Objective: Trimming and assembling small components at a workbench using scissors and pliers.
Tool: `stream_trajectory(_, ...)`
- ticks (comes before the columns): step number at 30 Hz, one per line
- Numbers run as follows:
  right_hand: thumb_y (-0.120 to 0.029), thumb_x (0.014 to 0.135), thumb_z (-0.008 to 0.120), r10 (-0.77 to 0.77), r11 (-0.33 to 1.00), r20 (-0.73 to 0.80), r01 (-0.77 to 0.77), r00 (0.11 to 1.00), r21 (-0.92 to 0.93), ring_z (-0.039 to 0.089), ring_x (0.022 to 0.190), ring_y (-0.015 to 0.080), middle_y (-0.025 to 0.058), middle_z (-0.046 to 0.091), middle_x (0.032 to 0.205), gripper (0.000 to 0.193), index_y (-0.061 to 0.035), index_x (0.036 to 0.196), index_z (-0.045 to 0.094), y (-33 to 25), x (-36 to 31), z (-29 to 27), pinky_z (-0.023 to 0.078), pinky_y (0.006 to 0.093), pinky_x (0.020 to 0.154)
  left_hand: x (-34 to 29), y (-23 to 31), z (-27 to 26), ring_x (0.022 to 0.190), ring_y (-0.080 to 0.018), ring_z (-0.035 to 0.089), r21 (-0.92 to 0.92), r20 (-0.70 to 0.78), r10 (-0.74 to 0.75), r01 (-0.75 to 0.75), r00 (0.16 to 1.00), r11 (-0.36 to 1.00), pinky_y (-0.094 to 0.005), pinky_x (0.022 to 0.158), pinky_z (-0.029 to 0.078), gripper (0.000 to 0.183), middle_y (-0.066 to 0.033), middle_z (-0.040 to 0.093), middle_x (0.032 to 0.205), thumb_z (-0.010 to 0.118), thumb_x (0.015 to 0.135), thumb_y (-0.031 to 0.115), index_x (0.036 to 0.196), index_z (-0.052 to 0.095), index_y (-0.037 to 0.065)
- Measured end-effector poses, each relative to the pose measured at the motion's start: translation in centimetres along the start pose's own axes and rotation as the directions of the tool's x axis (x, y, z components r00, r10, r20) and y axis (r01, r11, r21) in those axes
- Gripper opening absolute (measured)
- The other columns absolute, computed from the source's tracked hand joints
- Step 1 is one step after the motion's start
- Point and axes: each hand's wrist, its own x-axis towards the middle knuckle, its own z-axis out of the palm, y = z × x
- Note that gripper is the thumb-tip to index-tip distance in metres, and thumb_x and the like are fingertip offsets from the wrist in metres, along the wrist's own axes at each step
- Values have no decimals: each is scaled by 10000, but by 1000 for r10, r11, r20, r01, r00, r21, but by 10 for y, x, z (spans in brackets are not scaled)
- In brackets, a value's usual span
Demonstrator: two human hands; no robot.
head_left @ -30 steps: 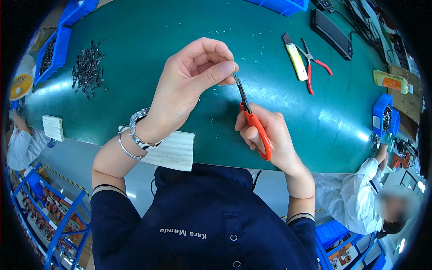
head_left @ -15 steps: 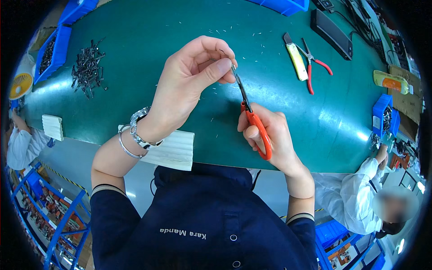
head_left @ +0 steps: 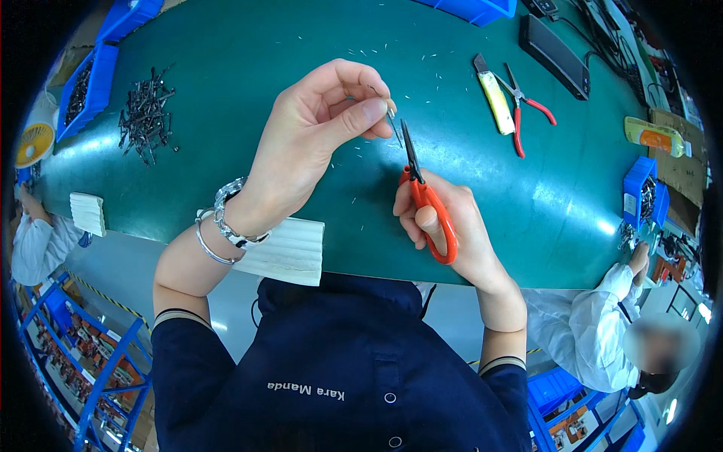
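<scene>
My left hand (head_left: 320,124) is raised over the green table (head_left: 248,68), thumb and fingertips pinching a thin dark wire-like piece (head_left: 398,135) with a small shiny part at the thumb tip. What kind of piece it is I cannot make out. In my right hand (head_left: 467,222) is a pair of scissors (head_left: 412,158) with red handles and dark blades pointing up and away from me. The blade tips stand just right of the wire-like piece, apart from it. Tiny pale clippings (head_left: 364,53) lie scattered on the tabletop.
A heap of small dark parts (head_left: 147,117) lies at left beside a blue bin (head_left: 108,87). Far right are a yellow utility knife (head_left: 495,105), red-handled pliers (head_left: 518,120) and a black box-like device (head_left: 553,56). A white ribbed pad (head_left: 290,252) lies near my left wrist. Co-workers (head_left: 580,328) flank me.
The scissors have shifted off the piece in my left hand, their blades now a little to its right and slightly lower. My left hand has barely moved.
</scene>
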Motion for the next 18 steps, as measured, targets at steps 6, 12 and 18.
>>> stream_trajectory(6, -548, 902, 573, -39, 999, 54, 39, 998, 12, 478, 470, 90, 0, 462, 539, 517, -45, 797, 525, 1, 0, -1, 384, 244, 447, -1, -1, 2, 836, -79, 578, -74, 35, -57, 60, 998, 995, -224, 783, 498, 86, -33, 593, 995, 571, 969, 93, 1049, 557, 65)
stream_trajectory(12, -603, 901, 533, -4, 997, 74, -2, 997, 78, 487, 465, 86, -7, 464, 535, 564, -50, 793, 525, -4, -1, -1, 392, 235, 447, -2, 0, 1, 836, -64, 574, -158, 73, -129, 139, 989, 978, -208, 787, 500, 91, -28, 584, 1001, 584, 963, 99, 1047, 558, 74)
stream_trajectory(18, -604, 904, 528, -50, 997, 80, 45, 996, 61, 487, 456, 77, -16, 460, 525, 562, -57, 775, 524, -2, -1, 0, 391, 224, 445, -3, -2, 0, 836, -58, 580, -206, 95, -138, 155, 986, 966, -204, 784, 507, 101, -32, 586, 1000, 593, 960, 110, 1048, 561, 74)
